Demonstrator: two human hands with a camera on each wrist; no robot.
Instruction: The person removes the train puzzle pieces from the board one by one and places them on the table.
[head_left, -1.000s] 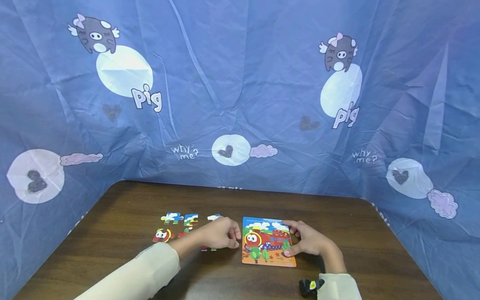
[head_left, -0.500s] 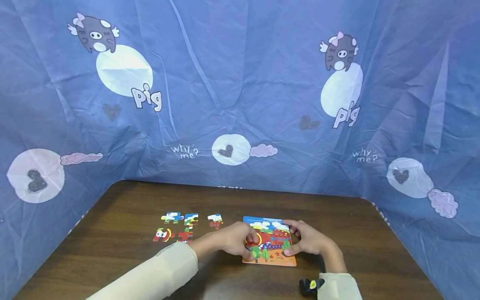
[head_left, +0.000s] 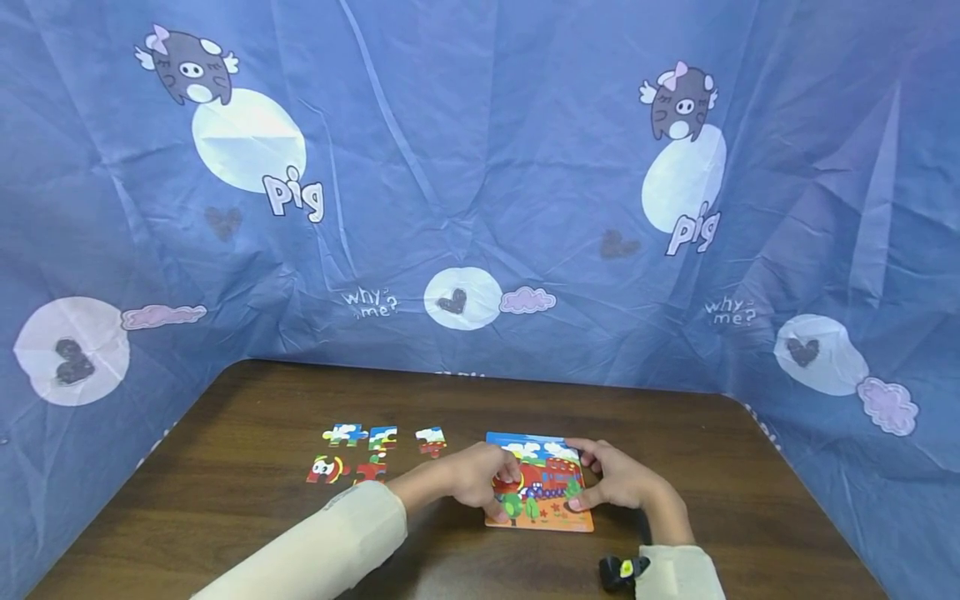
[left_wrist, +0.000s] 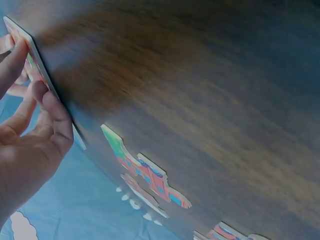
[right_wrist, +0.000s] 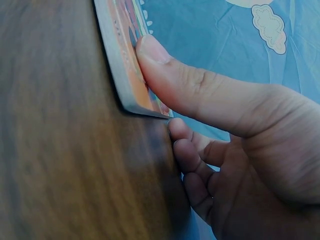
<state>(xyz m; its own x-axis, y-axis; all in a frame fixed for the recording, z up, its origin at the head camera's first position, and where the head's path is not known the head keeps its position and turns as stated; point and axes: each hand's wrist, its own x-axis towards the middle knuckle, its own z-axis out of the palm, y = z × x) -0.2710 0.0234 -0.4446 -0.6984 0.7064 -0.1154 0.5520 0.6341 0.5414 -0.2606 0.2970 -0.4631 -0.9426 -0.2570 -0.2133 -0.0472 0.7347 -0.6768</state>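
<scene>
A square jigsaw puzzle (head_left: pixel 540 510) with a red cartoon train lies on the table in front of the person. The left hand (head_left: pixel 480 479) holds it by its left side, fingers bent over the picture. In the left wrist view the left hand (left_wrist: pixel 35 145) has its fingertips right at the board's thin edge. At the right side, the right hand (head_left: pixel 622 483) grips the puzzle. The right wrist view shows the right thumb (right_wrist: pixel 170 75) pressed on the top of the puzzle (right_wrist: pixel 127 55), near a corner, with the other fingers bent beside the edge.
Several loose jigsaw pieces (head_left: pixel 326 469) lie left on the dark wooden table (head_left: pixel 225 492); one loose piece (head_left: pixel 431 442) sits closer to the puzzle. A black device (head_left: pixel 622 572) is at the right wrist. A blue printed curtain (head_left: pixel 465 208) hangs behind the table.
My left hand has moved right from beside the puzzle onto its left side, uncovering loose pieces behind it. The right hand and the puzzle have stayed nearly in place.
</scene>
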